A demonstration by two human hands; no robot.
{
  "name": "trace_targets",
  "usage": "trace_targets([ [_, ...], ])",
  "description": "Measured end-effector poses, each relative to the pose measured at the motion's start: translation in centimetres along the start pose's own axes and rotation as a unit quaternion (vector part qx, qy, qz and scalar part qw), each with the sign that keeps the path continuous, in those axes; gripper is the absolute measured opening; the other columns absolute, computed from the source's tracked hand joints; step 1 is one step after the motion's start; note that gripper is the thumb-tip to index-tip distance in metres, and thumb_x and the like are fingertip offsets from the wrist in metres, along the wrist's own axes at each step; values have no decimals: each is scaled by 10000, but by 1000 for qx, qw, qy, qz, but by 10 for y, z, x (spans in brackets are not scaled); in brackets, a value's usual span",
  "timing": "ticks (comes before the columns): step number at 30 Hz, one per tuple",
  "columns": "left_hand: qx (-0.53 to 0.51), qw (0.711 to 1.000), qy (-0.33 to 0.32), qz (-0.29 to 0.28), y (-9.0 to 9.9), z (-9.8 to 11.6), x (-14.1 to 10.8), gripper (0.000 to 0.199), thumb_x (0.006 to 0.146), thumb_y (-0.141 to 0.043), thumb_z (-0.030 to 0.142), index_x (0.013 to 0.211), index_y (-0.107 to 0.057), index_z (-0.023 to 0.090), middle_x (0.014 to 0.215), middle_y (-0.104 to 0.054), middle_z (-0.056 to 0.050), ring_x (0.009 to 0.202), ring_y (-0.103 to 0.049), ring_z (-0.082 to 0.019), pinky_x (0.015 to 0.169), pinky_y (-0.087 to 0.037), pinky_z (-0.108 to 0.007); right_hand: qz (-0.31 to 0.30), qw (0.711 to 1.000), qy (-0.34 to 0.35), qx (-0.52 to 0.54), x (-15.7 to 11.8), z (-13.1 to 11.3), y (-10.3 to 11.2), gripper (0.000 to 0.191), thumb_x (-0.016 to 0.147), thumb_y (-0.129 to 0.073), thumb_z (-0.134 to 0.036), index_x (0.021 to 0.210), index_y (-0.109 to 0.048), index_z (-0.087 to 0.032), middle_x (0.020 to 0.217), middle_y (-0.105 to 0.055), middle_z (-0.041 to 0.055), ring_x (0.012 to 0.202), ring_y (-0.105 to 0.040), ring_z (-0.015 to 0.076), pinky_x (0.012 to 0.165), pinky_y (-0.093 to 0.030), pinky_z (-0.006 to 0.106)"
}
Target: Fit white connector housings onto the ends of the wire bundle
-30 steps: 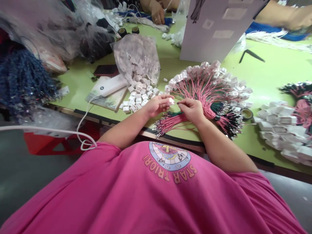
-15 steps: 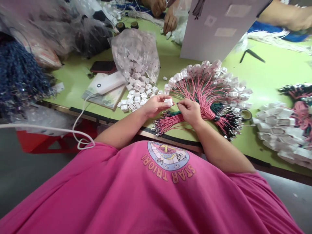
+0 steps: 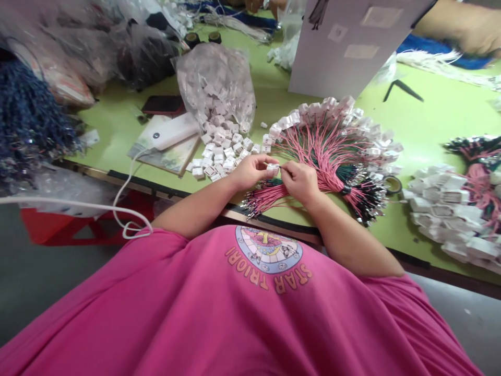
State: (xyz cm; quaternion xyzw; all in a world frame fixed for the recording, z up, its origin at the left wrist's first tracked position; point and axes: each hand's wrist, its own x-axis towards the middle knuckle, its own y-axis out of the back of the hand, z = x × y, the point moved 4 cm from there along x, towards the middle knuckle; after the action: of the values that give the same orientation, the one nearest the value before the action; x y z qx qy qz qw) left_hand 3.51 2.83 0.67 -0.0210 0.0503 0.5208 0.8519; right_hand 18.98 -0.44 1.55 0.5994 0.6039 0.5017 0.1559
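A small white plastic connector housing is pinched between the thumb and fingers of my left hand. Close against its right side, my right hand is closed in a pinch; what lies between those fingertips is too small to make out, though a wire end seems likely from the bundle around it. Under and beside both hands spreads a bundle of pink and green wires with metal-tipped ends. White housings cap its far ends in a fan. Loose white housings lie heaped left of my left hand.
A clear bag of housings stands behind the heap. A white corded device rests on a booklet, near a phone. Another capped wire bundle lies right. A grey panel stands at the back; a co-worker's arm shows beyond.
The housing in my left hand has turned and dropped slightly. My right hand has shifted a little left, closer to it. The co-worker's hands at the top have moved mostly out of view.
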Motion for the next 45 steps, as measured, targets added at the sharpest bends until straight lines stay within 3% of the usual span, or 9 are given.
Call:
trace_targets([
  [6,-56,998,20,9,5,-3,2,466,607,-822,290,1006,-659,111,926,-690,-64,777,-625,-115,783,-509,-300,22,999,-10,-28,0,1,5,245,855,-442,-244,701,-619,-172,628,-627,40,593,-552,147,609,-340,268],
  [12,-58,998,25,-3,3,1,0,492,580,-840,295,1000,-663,109,915,-696,-65,804,-629,-128,833,-500,-326,1,996,3,-89,-1,-2,2,251,859,-441,-235,657,-581,-183,618,-624,43,573,-516,148,602,-311,282],
  [24,27,999,-4,34,8,-5,3,467,602,-816,329,997,-688,116,853,-683,-48,714,-585,-97,730,-488,-275,-40,989,67,-129,-4,-10,-6,289,897,-409,-231,654,-559,-182,628,-614,54,589,-459,158,614,-271,311],
  [37,26,999,26,7,7,-5,1,453,626,-807,310,1002,-692,83,842,-691,-76,703,-600,-112,711,-492,-283,-43,986,88,-133,-2,-9,-2,305,918,-389,-223,689,-586,-180,641,-598,69,595,-418,171,612,-257,330],
  [41,-8,999,44,-2,6,-6,0,441,604,-826,293,970,-694,85,835,-696,-69,700,-603,-102,715,-498,-275,-27,992,86,-89,-2,-7,-6,342,929,-373,-237,671,-591,-182,631,-607,60,601,-459,164,639,-304,314],
  [45,-107,991,78,-29,6,-9,1,438,566,-850,279,927,-691,90,816,-696,-60,701,-627,-107,713,-512,-275,-18,996,79,-40,-2,-4,-5,334,931,-380,-250,719,-631,-185,653,-629,56,625,-506,167,656,-345,304],
])
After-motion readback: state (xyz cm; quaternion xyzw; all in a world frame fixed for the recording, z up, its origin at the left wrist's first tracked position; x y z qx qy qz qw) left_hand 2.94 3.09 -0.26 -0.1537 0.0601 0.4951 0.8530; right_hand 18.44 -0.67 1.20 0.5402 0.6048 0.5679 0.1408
